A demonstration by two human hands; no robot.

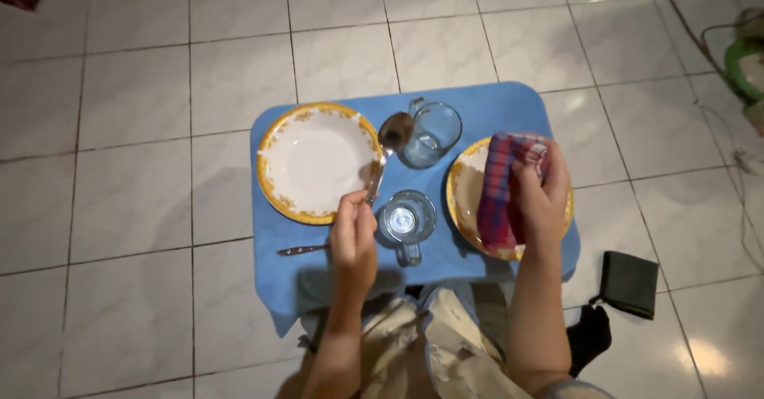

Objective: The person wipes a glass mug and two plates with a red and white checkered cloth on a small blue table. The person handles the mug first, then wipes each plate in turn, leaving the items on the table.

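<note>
Leftmost, a white plate (316, 163) with gold rim lay on the blue desk (509, 105). At its 4 o'clock, the left hand (353, 236) had its fingers clamped on a spoon (387, 148). Two glass mugs (430, 134) stood between. At 3 o'clock, the right hand (541, 196), fingers closed, pressed a plaid cloth (503, 192) onto a second plate (468, 188).

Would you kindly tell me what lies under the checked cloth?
Under the checked cloth, gripped by the right hand, sits a gold-rimmed plate. Only its left rim and part of its bowl show; the cloth and hand cover the rest.
</note>
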